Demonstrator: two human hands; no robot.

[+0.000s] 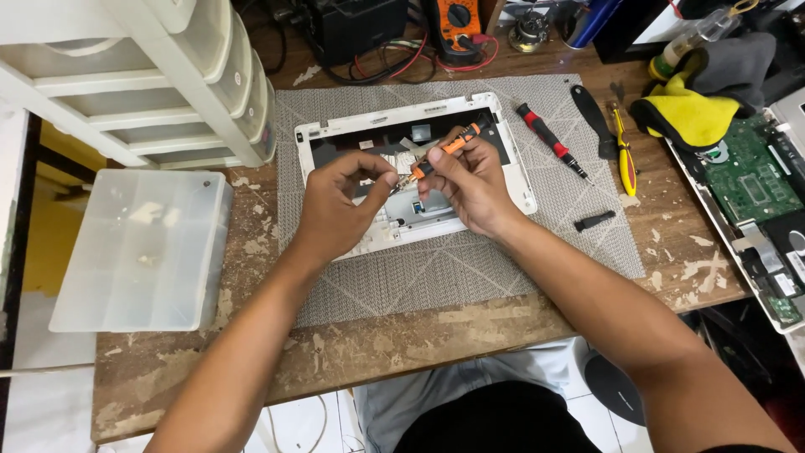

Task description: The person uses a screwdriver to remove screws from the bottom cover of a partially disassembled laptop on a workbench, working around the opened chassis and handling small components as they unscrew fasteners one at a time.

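A white laptop shell (503, 143) lies opened on a grey woven mat (453, 268), its dark inside exposed. My right hand (470, 186) grips a small orange and black screwdriver (449, 148), tip pointing down-left into the shell. My left hand (340, 205) hovers over the shell's left part, thumb and forefinger pinched together close to the screwdriver's tip. Whether the left fingers hold a screw is too small to tell.
A translucent plastic compartment box (142, 247) sits at the left. White drawers (151, 75) stand at the back left. A red-handled screwdriver (549, 140), black pry tool (594, 117), yellow tool (624, 151), yellow-grey gloves (700, 92), a green circuit board (755, 180) and a multimeter (457, 21) lie around.
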